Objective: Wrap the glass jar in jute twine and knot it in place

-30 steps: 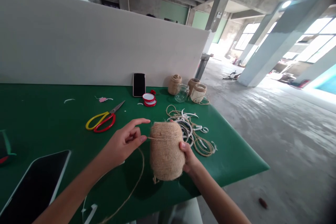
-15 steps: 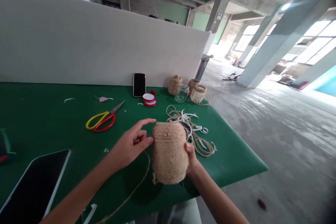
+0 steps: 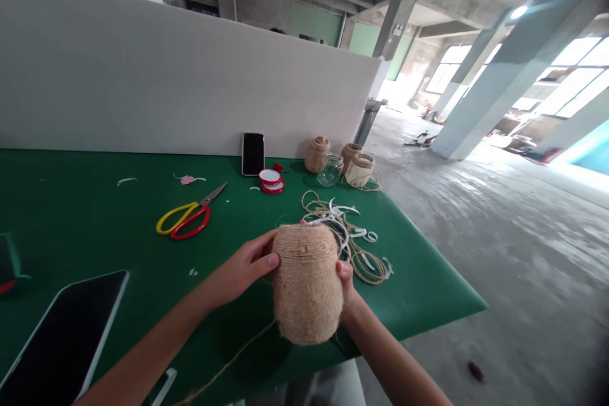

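A jar wrapped in brown jute twine (image 3: 307,285) is held up over the near edge of the green table. My right hand (image 3: 348,285) grips its right side, thumb at the front and the other fingers hidden behind. On the upper left side my left hand (image 3: 247,265) is closed on the jar too, its thumb against the twine and its fingertips out of sight behind. A loose strand of twine (image 3: 238,353) trails from the lower left of the jar toward the bottom edge of the view.
Scissors (image 3: 190,216) with yellow and red handles lie to the left. A tablet-like black device (image 3: 66,330) is nearer. A phone (image 3: 253,154), red tape rolls (image 3: 271,180), a glass jar (image 3: 330,169) and several wrapped jars stand behind. Tangled cord and white strips (image 3: 349,235) lie right.
My left hand has moved in from beside the jar and taken hold of its upper left side. The jar has turned slightly and come a little nearer.
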Demonstrator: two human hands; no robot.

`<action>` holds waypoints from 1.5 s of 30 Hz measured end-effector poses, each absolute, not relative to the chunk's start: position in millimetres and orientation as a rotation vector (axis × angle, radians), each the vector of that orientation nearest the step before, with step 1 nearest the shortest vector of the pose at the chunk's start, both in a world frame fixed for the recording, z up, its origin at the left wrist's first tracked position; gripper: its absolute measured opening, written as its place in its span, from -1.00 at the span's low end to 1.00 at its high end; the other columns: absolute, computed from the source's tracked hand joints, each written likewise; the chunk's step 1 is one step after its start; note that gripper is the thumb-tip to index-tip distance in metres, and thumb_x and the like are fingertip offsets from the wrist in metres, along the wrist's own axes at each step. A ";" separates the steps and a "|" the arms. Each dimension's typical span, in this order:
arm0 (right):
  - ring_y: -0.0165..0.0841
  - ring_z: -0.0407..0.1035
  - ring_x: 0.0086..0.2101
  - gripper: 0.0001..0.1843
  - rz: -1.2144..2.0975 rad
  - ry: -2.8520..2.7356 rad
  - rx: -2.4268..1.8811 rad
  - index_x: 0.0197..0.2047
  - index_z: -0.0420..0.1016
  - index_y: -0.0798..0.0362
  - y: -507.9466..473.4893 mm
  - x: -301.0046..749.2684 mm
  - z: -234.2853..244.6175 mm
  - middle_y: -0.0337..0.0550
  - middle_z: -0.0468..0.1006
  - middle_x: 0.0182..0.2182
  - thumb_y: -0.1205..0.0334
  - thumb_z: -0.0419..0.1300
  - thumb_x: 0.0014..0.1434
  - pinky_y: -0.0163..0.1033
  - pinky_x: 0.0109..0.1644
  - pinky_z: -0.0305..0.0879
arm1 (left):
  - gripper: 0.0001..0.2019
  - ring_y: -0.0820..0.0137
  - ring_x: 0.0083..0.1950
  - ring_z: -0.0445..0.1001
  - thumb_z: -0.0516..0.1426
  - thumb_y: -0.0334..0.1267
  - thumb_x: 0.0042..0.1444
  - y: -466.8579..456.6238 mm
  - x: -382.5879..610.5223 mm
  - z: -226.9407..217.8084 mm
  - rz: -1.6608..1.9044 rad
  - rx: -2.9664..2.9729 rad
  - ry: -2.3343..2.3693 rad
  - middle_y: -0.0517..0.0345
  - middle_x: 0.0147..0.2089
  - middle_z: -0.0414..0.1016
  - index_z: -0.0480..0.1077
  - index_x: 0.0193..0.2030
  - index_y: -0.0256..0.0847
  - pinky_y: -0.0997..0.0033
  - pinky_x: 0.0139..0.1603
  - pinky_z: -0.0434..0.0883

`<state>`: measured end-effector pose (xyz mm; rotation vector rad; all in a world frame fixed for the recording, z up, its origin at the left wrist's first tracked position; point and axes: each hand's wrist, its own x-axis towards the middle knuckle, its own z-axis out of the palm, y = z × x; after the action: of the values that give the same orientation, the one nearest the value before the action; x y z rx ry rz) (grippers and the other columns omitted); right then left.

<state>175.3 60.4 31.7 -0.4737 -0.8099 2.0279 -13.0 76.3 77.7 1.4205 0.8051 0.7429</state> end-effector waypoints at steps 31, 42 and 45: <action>-0.17 0.37 -0.06 -0.43 1.701 -1.105 -0.887 -0.01 0.34 0.02 74.6 164.5 31.6 -0.11 0.50 -0.10 0.15 0.35 -0.12 -0.07 0.06 0.25 | -0.38 0.43 -0.50 0.32 -0.01 0.04 0.10 67.1 -24.2 98.0 0.665 1.918 1.495 0.33 -0.52 0.24 0.00 0.26 -0.17 0.49 -0.47 0.26; -0.18 0.37 -0.07 -0.50 1.683 -1.045 -0.866 -0.03 0.37 0.06 77.6 170.1 26.8 -0.09 0.50 -0.10 0.19 0.32 -0.07 -0.10 0.05 0.23 | -0.73 0.39 -0.31 0.41 -0.06 -0.06 0.18 74.2 -41.4 101.4 0.647 2.210 1.480 0.19 -0.30 0.46 0.40 -0.23 -0.10 0.50 -0.34 0.26; -0.19 0.37 -0.08 -0.50 1.694 -1.022 -0.855 -0.04 0.37 0.05 77.4 170.5 25.8 -0.09 0.50 -0.10 0.19 0.32 -0.09 -0.12 0.04 0.24 | -0.74 0.37 -0.30 0.41 -0.04 -0.08 0.16 76.5 -42.7 100.1 0.672 2.249 1.490 0.19 -0.30 0.46 0.41 -0.29 -0.11 0.49 -0.33 0.25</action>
<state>170.5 77.4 25.8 -0.8550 -1.0223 1.6939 -42.7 76.5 100.1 2.2486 1.4904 0.6717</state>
